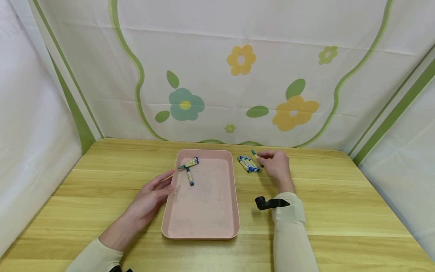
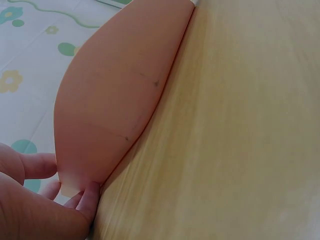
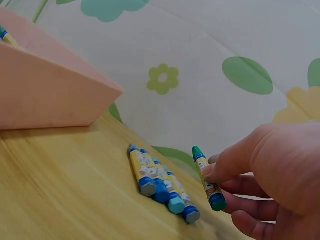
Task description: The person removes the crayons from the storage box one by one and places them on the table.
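My right hand (image 1: 276,168) pinches a green oil crayon (image 3: 209,180) between thumb and fingers, its green tip pointing up and away. Just left of that hand several blue-toned crayons (image 3: 155,172) lie side by side on the table, in yellow wrappers with blue bands. A shallow pink tray (image 1: 204,236) stands left of them. My left hand (image 1: 149,198) holds the tray's left side near its far end, with fingertips at the rim and along the outer wall (image 2: 115,95). Inside the tray, near the far left corner, lie a few crayons (image 1: 189,176), one with a green tip.
The wooden table (image 1: 340,219) runs up to a white curtain (image 1: 210,30) with printed flowers and green leaves. Further white panels (image 1: 30,113) close off both sides. A black wrist strap (image 1: 273,203) sits over the right sleeve.
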Tool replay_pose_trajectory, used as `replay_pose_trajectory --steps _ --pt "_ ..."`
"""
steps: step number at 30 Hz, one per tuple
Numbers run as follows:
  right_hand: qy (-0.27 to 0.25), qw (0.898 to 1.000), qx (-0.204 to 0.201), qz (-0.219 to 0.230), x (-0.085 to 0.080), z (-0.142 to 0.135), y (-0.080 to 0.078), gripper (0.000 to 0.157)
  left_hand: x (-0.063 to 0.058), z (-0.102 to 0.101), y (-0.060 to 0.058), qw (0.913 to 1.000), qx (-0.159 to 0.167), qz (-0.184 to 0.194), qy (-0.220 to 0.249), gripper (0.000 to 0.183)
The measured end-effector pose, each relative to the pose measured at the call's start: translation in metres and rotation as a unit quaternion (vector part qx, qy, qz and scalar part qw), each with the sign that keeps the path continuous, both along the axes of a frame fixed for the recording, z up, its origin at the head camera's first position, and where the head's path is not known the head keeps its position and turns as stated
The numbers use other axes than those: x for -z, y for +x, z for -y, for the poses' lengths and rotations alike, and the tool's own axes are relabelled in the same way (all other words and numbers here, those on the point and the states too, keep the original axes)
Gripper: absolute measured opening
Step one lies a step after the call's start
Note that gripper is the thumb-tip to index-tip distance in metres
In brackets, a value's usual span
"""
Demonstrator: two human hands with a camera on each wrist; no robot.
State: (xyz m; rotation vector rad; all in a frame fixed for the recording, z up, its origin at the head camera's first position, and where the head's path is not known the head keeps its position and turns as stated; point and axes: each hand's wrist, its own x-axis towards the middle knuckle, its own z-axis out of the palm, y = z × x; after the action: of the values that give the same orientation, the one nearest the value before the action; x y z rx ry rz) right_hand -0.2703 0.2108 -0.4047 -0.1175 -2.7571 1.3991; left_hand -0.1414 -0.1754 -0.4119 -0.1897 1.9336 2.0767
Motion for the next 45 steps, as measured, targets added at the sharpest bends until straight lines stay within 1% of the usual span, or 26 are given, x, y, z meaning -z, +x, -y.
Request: replay_pose_trajectory --steps 3,8,15,20,25,33,38,45 --pt "0.002 1.0 0.0 0.021 0.002 0.001 0.001 0.025 0.0 0.0 0.0 1.0 -0.001 0.0 0.001 0.063" --pt "-0.001 0.999 0.0 0.041 0.005 0.002 0.001 0.025 0.0 0.001 0.0 1.0 -0.003 0.001 -0.001 0.063" --pt "0.028 0.999 -0.014 0.032 0.01 0.002 -0.002 0.023 0.0 0.001 0.0 1.0 -0.002 0.003 -0.002 0.063" --pt "0.035 0.999 -0.015 0.038 0.011 0.002 -0.002 0.023 -0.001 0.001 0.001 1.0 -0.001 0.002 -0.003 0.063" --pt "0.035 0.998 -0.013 0.045 0.011 0.001 -0.002 0.023 0.0 0.001 0.0 1.0 -0.001 0.001 -0.005 0.062" --pt "0.021 0.999 -0.007 0.049 0.009 0.001 0.0 0.026 0.0 0.001 0.001 1.0 -0.002 0.002 -0.003 0.063" --pt "0.005 0.999 -0.013 0.038 0.004 0.003 0.002 0.029 0.0 0.0 0.001 1.0 -0.003 0.003 -0.001 0.063" --pt "-0.021 0.999 -0.025 -0.002 -0.005 0.01 0.001 0.032 0.0 0.0 0.001 1.0 -0.003 0.004 -0.002 0.063"
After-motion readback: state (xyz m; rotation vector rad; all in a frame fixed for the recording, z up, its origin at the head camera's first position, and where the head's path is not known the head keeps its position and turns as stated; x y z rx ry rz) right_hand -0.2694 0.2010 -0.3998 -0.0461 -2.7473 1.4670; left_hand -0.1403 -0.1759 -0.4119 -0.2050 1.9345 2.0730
